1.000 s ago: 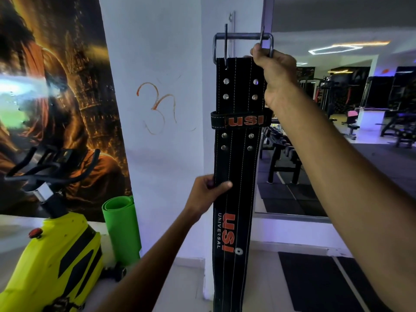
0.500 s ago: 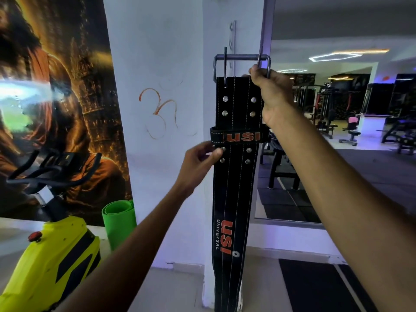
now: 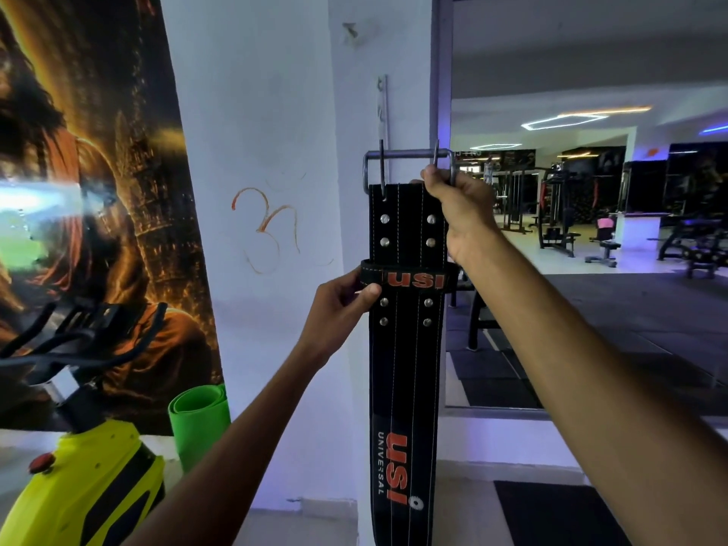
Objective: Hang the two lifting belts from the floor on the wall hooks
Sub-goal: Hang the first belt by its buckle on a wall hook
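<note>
A black lifting belt (image 3: pixel 403 368) with orange USI lettering hangs straight down in front of a white pillar. Its steel two-prong buckle (image 3: pixel 407 156) is at the top. My right hand (image 3: pixel 459 208) grips the buckle's right end and the belt's top corner. My left hand (image 3: pixel 340 301) pinches the left side of the belt's keeper loop (image 3: pixel 413 278). A thin metal hook rail (image 3: pixel 383 112) runs up the pillar just above and behind the buckle; whether the buckle touches it I cannot tell. Only one belt is in view.
A yellow exercise bike (image 3: pixel 75 482) with black handlebars stands at lower left. A rolled green mat (image 3: pixel 201 421) leans against the wall poster (image 3: pixel 90 191). To the right, a framed mirror (image 3: pixel 591 230) shows gym machines. A small wall hook (image 3: pixel 350 31) sits higher on the pillar.
The belt and my right hand have dropped lower in view, below the hook rail. My left hand slid up the belt's left edge from mid-strap to the keeper loop.
</note>
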